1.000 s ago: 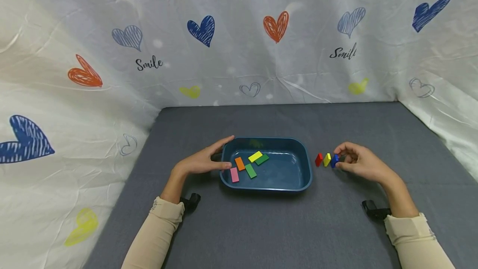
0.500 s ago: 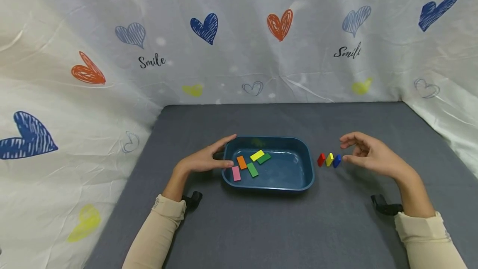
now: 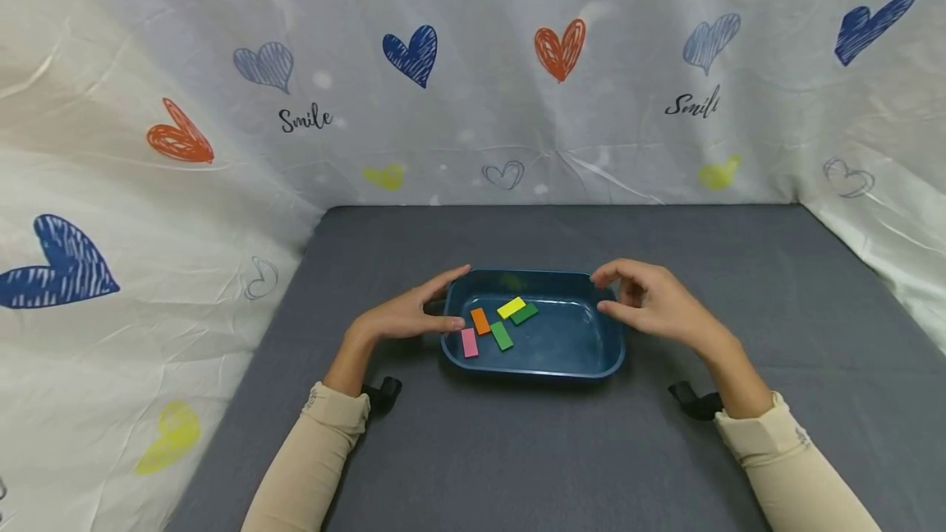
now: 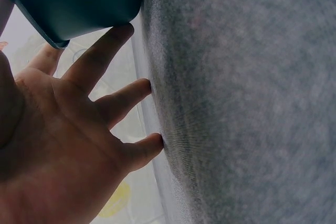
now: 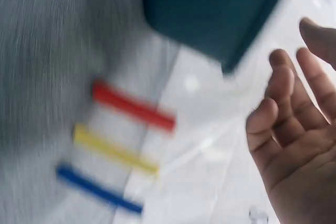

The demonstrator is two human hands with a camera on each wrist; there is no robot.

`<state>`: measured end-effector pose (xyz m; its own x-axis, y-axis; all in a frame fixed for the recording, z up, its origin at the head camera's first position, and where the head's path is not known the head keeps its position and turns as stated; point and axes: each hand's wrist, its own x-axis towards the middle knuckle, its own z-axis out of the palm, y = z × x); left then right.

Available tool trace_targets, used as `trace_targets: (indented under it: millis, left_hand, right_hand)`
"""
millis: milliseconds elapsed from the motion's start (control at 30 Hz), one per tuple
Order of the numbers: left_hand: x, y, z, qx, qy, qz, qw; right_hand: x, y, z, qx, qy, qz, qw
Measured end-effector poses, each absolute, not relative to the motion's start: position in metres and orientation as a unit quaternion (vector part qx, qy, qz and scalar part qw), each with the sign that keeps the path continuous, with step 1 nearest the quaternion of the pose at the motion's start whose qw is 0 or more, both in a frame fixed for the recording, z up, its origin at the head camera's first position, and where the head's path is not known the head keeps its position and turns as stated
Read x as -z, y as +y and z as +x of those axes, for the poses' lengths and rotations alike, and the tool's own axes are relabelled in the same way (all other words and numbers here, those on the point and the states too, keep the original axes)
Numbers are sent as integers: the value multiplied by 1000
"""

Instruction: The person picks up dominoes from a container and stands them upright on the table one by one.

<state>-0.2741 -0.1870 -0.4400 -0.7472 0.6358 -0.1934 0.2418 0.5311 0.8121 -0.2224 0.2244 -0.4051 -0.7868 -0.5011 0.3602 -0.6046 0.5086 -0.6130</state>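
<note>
Left hand [image 3: 402, 314]: left of centre in the head view, at the tray's left end. Thumb at the rim, fingers spread and fairly straight; left wrist view has one fingertip against the tray wall, two lower ones on the cloth. Reads as steadying, not clamping.

Right hand [image 3: 654, 298]: right of centre, by the tray's upper-right corner. Fingers loosely bent, thumb apart from them, nothing pinched. Right wrist view puts it clear of the tray wall; head view alone can't settle rim contact.

Blue tray [image 3: 562, 343]: centre of the head view, flat on the cloth. Looks like stiff, light, glossy plastic; likely slides if bumped. Best hold: the rim at the short ends.

Inside, left half: pink block [image 3: 469, 343], orange block [image 3: 480, 321], yellow block [image 3: 511, 307], front green block [image 3: 502, 336], rear green block [image 3: 525, 314], all lying flat.

Outside, lower left of the right wrist view, blurred: red block [image 5: 134, 106], second yellow block [image 5: 115, 149], blue block [image 5: 98, 188], upright in a spaced row. The right hand hides them in the head view. Probably light, rigid, smooth; easy to topple. I'd pinch the broad faces near the top.

Grey cloth [image 3: 517, 450] underneath, heart-print backdrop [image 3: 473, 130] across the top.
</note>
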Motion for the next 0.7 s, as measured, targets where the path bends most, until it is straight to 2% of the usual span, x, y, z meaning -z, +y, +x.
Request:
trace_targets:
  millis: [100, 233, 700]
  left_hand:
    - [439, -186, -274, -408, 841, 260, 242]
    - [437, -186, -273, -409, 840, 262, 243]
    - [439, -186, -274, -407, 839, 264, 245]
  right_hand:
    - [414, 204, -226, -372, -863, 333, 78]
    - [422, 183, -228, -376, -857, 348, 60]
    - [423, 148, -244, -347, -865, 356, -65]
